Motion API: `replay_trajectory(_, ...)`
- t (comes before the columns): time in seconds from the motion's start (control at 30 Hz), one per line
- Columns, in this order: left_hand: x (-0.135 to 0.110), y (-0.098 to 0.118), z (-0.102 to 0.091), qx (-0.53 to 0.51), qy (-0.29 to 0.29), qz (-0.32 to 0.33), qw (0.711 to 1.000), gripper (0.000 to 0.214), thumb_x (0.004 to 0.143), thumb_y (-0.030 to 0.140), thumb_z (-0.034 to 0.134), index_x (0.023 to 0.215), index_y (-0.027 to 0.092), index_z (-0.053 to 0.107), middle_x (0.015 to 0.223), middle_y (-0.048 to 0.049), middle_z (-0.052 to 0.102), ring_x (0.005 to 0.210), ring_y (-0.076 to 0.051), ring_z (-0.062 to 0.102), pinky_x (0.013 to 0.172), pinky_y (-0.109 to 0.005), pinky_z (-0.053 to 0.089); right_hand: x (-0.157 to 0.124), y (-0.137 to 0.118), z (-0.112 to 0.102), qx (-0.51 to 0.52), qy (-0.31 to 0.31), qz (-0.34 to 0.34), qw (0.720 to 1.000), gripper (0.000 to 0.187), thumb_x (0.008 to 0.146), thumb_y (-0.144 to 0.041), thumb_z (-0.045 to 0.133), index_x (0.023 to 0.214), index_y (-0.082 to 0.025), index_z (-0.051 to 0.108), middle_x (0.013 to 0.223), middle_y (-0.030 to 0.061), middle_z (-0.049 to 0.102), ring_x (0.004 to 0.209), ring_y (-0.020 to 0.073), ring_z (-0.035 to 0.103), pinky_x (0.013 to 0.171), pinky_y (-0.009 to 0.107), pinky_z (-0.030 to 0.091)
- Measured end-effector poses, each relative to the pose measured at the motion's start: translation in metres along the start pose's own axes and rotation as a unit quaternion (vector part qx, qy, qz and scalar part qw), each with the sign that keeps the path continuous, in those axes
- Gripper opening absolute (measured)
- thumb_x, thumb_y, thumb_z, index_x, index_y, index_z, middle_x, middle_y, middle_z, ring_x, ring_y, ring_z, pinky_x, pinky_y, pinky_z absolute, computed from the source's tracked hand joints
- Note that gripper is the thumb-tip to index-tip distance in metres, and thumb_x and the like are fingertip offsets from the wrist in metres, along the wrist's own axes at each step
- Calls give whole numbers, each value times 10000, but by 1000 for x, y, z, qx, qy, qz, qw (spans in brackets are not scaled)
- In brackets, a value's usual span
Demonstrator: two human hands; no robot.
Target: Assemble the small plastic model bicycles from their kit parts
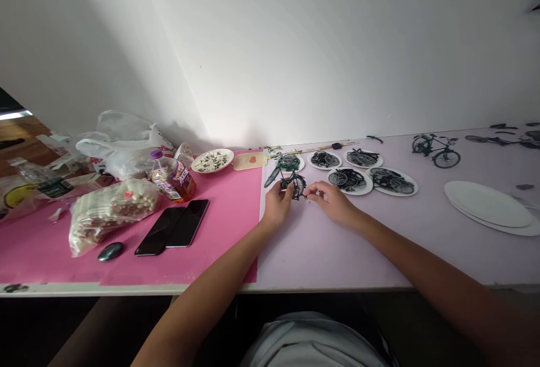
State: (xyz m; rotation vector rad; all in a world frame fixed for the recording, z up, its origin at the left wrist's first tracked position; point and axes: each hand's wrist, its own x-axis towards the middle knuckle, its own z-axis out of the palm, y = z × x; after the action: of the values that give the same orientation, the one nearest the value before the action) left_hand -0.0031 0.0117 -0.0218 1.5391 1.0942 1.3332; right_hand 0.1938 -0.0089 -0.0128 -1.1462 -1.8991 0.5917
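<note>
Left hand [278,205] gripping the bicycle [285,178] | right hand [334,200], its four o'clock, nearly closed, hold unclear | wheel [300,186] work, apparently; wants steadiness

Low-sheen dark plastic, apparently, on the small bicycle [289,178], likewise on the second bicycle [432,150]. Dull black plastic for the loose parts [348,179], smooth matt white on the stacked plates [487,204]. Satin-smooth surface on the lilac covering [320,254], faint gloss on the pink covering [211,260]. Mirror-like glass on two phones [188,223], polished shell on the oval mouse [110,251], crinkled clear film around the packed bundle [112,209], thin wrinkled plastic in the shopping bag [120,150], shiny see-through plastic on the drink bottle [172,178]. Soft creased cloth in the grey garment [310,341], flat matt finish across the wall [337,46].
</note>
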Motion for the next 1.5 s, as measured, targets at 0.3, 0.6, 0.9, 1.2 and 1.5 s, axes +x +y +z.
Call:
replay_trajectory(0.3, -5, 6, 3, -53, -63, -10, 997, 403, 886, 548, 717, 958, 154, 679, 966, -80, 733, 832, -191, 703, 755, -316, 581, -4, -18, 1, 13, 56, -48, 997, 201, 962, -418, 616, 952, -256, 735, 996, 79, 750, 922, 256, 666, 783, 377, 546)
replay_trajectory(0.6, -5, 15, -2, -49, -26, -70, 996, 552, 774, 600, 819, 1033, 151, 626, 695, 1, 694, 594, -123, 562, 575, -246, 374, -4, -14, 3, 17, 71, -79, 994, 163, 978, -379, 625, 965, -257, 731, 949, 61, 739, 862, 230, 662, 707, 346, 525)
replay_trajectory(0.9, -3, 14, -4, -87, -36, -107, 990, 714, 704, 550, 898, 1192, 164, 547, 753, -19, 744, 665, -164, 638, 654, -276, 409, -2, -11, 4, 33, 81, -73, 993, 134, 953, -366, 655, 953, -255, 730, 938, 57, 740, 843, 229, 664, 729, 360, 532)
replay_trajectory(1.2, -1, 4, -2, -126, -46, -116, 984, 686, 663, 530, 923, 1060, 217, 459, 726, 31, 691, 698, -155, 654, 700, -275, 422, -1, -10, 5, 54, 100, -54, 992, 83, 921, -314, 660, 882, -245, 683, 906, 38, 732, 828, 220, 660, 740, 351, 520)
replay_trajectory(1.5, -4, 5, -2, -138, -74, -107, 982, 707, 678, 535, 918, 1133, 190, 502, 797, -4, 712, 743, -146, 649, 757, -297, 470, -1, -8, 5, 50, 100, -87, 990, 106, 951, -334, 659, 974, -266, 737, 961, 56, 732, 887, 242, 677, 718, 357, 522)
